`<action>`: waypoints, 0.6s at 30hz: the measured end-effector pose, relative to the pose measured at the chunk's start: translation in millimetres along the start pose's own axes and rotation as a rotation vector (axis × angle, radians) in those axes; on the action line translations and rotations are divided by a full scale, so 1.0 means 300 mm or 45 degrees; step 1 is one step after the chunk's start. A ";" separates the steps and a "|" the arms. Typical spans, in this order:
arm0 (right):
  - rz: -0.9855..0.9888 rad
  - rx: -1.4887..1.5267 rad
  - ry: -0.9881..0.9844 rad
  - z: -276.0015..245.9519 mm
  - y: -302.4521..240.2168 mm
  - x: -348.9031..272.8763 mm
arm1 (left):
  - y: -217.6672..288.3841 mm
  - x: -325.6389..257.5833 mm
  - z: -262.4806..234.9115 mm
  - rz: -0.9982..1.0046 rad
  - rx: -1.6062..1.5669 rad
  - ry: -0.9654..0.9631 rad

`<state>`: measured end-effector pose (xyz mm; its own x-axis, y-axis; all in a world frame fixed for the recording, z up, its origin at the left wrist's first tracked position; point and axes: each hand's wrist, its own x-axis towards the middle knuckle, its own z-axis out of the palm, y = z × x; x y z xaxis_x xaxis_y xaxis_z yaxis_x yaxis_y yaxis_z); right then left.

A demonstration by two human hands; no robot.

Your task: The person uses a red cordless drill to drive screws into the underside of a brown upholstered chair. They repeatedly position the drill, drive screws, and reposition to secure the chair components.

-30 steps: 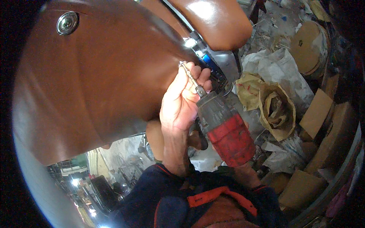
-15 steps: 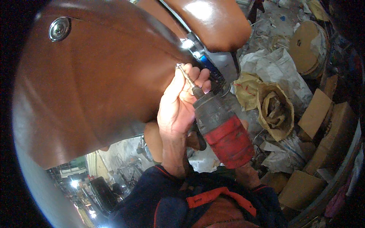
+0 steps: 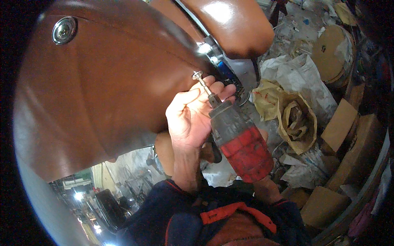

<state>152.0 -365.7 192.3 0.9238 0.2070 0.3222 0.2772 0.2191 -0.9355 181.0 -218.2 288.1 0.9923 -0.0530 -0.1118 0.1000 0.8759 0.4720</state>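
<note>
Workshop, prob. upholstery: pwr tool (image 3: pixel 247 153), brn upholstered pc (image 3: pixel 102 90), cardbd scraps (image 3: pixel 340 124), open paper sack (image 3: pixel 310 137), littered flr (image 3: pixel 290 24).

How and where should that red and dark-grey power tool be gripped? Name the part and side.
Probably best by the red housing of the power tool, with a palm coming from the lower right. That end is broad and rounded and faces the person's body, whereas the slim metal bit points up and left, by the left hand. Any handle underneath is hidden.
</note>
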 end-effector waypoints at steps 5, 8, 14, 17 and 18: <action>-0.081 -0.098 0.039 0.003 -0.004 0.012 | 0.007 0.000 0.017 0.007 -0.039 0.101; -0.088 -0.112 0.049 0.007 -0.006 0.022 | 0.006 0.000 0.021 0.046 0.040 0.156; -0.152 -0.164 0.113 0.000 -0.010 0.055 | 0.003 0.023 0.025 0.066 -0.001 -0.013; -0.012 -0.096 -0.050 -0.031 -0.010 0.049 | 0.006 0.021 0.030 0.085 -0.014 0.110; 0.042 -0.032 -0.099 -0.033 -0.006 0.040 | 0.007 0.017 0.031 0.093 -0.006 0.165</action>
<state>165.0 -373.0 196.3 0.9094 0.2873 0.3006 0.2545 0.1871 -0.9488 186.8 -221.1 296.7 0.9791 0.0731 -0.1898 0.0273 0.8774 0.4789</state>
